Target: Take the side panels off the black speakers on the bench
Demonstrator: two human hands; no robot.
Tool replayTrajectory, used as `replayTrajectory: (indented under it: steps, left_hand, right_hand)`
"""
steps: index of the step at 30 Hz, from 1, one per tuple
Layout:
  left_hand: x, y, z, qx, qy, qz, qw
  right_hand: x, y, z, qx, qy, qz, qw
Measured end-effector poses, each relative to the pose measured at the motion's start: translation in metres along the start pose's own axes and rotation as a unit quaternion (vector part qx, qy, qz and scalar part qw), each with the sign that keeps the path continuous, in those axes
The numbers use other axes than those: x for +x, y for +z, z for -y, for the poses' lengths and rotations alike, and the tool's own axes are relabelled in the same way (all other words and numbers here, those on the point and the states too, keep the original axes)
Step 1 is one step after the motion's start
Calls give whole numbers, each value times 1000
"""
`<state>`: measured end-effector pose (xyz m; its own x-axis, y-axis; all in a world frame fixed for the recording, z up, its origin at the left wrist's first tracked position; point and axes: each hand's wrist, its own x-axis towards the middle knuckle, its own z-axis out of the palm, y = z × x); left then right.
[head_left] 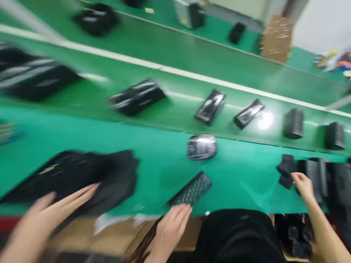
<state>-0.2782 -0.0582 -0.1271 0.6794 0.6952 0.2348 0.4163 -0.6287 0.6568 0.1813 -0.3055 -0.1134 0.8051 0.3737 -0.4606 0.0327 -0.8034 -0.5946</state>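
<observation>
Right hand: thumb and fingers pinching the near edge of a black piece, at the right of the table.
Left hand: fingers close together and stretched out at the lower end of a patterned strip; whether they grip it or only rest there, I cannot tell.
Strip: dark, lying slanted on the table near its front edge, its far end pointing up and right.
Black piece: angular in outline, just left of a row of dark cases.
Table: bright green top, with a rounded case, shiny and dark, beyond the strip.
Lap: black clothing between the two forearms.
Co-worker: a blurred hand at far left, fingers extended over a heap of black cloth; contact is unclear.
Belt: darker green, running along the table's far side, bearing a spaced line of black items.
Beyond: a brown carton on a further green surface.
</observation>
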Motion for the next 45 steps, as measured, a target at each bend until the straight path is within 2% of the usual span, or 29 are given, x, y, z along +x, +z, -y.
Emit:
replayTrajectory:
  steps: [1,2,4,7,10,11,12,14,16,17,20,23,26,28,31,34,40,43,45]
  left_hand:
    - [9,26,-5,0,92,2,996]
    - [17,50,-13,-9,147,14,989]
    - [36,93,-38,-33,239,69,968]
    - [63,135,-74,-48,308,168,935]
    - [83,150,-91,-49,322,221,919]
    - [88,150,-94,-63,308,234,920]
    - [92,149,-98,-100,266,253,925]
    - [102,146,-109,-219,119,292,924]
    - [116,146,-122,-321,-33,305,896]
    - [123,148,-130,-344,-80,301,886]
    - [146,161,-148,-375,-167,295,862]
    - [163,174,-158,-429,-244,340,801]
    - [167,178,-162,-461,-280,401,741]
    - [163,175,-162,-464,-294,413,727]
    - [151,165,-156,-451,-313,393,738]
    - [139,154,-142,-415,-325,357,771]
    - [119,143,-117,-313,-290,314,849]
    - [108,143,-114,-225,-256,317,885]
    - [100,144,-114,-157,-237,333,899]
  right_hand:
    - [-4,-23,-11,-6,13,-46,999]
    - [-7,-38,-20,-9,22,-83,996]
    - [-6,-49,-30,-8,31,-129,991]
    - [9,-37,-30,2,30,-148,989]
    - [25,-23,-27,11,30,-145,989]
    - [27,-21,-27,15,30,-142,989]
    - [29,-21,-28,22,29,-136,990]
    - [27,-23,-30,46,19,-114,992]
    - [19,-25,-29,87,1,-71,994]
    - [13,-24,-27,113,-10,-44,993]
    - [-8,-14,-10,201,-43,54,977]
    - [-28,4,13,268,-54,159,949]
    - [-42,21,34,299,-36,245,922]
    - [-48,28,41,310,-19,282,908]
    - [-58,32,42,317,8,331,889]
    - [-69,31,31,304,37,350,885]
    - [-86,42,-6,256,69,261,928]
    - [-91,58,-24,205,76,213,952]
    - [-92,70,-36,156,87,182,967]
